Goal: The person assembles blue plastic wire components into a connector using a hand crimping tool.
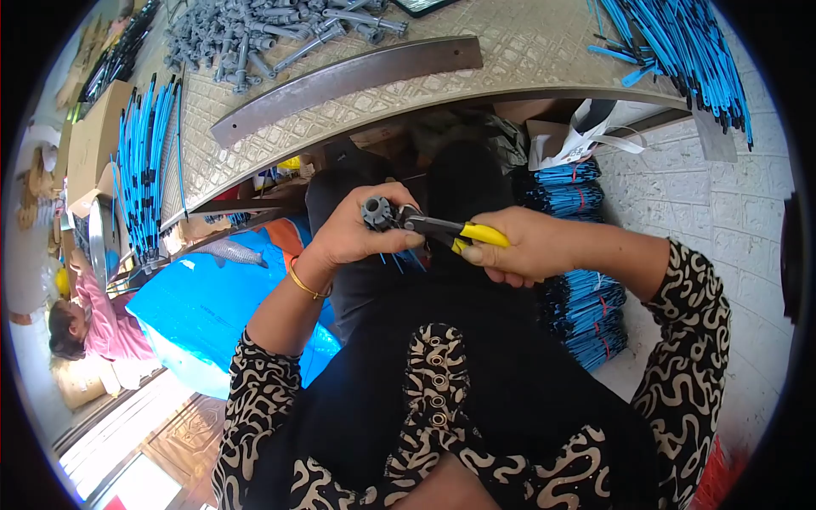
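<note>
Above my lap, my left hand (353, 228) is closed around a grey plastic tube-shaped fitting (376, 212) with a notched round end facing up. Thin blue strips (403, 260) show below those fingers; whether they join the fitting I cannot tell. In my right hand (520, 246) is a pair of pliers (483, 234) with yellow handles and dark metal jaws. The jaws point left and reach the fitting beside my left fingers; what exactly they bite on is hidden.
A patterned table (527, 51) lies ahead, bearing a pile of grey fittings (255, 38), a curved metal bar (357, 81) and blue rods (680, 51). Bundled blue rods (586, 314) are stacked at right. A blue sack (204, 293) and a person in pink (106, 314) are at left.
</note>
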The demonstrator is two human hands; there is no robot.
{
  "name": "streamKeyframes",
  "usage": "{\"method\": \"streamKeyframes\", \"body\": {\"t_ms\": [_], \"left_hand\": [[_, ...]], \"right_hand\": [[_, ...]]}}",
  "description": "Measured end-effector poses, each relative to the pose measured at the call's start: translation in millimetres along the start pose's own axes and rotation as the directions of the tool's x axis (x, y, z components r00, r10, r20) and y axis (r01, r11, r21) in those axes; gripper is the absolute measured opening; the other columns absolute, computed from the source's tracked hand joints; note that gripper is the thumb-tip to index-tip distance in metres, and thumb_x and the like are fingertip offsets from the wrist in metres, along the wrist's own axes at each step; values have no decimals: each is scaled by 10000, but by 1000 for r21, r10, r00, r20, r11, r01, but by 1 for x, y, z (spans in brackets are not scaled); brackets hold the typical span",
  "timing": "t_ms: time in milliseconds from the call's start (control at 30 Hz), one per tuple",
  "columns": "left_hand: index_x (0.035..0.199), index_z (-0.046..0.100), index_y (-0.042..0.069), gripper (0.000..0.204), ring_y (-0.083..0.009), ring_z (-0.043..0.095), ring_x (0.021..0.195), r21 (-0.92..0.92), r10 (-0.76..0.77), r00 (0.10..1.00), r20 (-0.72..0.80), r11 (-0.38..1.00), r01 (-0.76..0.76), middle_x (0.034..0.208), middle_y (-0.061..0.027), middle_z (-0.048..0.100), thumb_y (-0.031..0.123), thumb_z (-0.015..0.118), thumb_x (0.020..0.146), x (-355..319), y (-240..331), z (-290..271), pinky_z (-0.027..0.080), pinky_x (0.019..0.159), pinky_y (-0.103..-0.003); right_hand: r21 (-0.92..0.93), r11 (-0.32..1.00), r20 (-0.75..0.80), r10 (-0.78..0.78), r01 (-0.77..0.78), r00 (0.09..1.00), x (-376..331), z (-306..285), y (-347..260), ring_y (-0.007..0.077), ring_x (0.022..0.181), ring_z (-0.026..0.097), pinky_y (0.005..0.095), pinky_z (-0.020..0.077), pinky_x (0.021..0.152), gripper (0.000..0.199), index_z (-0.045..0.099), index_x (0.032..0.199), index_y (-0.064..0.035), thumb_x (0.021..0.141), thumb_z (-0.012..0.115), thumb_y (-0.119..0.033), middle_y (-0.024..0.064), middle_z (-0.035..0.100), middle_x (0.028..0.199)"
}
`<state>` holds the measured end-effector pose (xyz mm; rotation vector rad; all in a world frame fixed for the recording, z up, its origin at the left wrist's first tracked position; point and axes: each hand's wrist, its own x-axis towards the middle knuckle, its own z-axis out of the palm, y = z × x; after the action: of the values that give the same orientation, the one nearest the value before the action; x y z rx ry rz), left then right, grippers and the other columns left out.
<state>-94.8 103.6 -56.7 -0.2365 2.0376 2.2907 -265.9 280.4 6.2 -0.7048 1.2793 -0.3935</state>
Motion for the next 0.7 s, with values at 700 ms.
{"method": "streamKeyframes", "body": {"t_ms": [700], "left_hand": [[852,579,27,234,-64,537,706,-107,0,987,-163,994,-18,767,3,588,86,725,680,-1,-8,4,428,640,-205]], "right_hand": [[-561,808,-77,-266,178,961,-1,-13,-14,304,733,590,386,446,657,329,549,932,-21,886,509,-344,151,596,777]]}}
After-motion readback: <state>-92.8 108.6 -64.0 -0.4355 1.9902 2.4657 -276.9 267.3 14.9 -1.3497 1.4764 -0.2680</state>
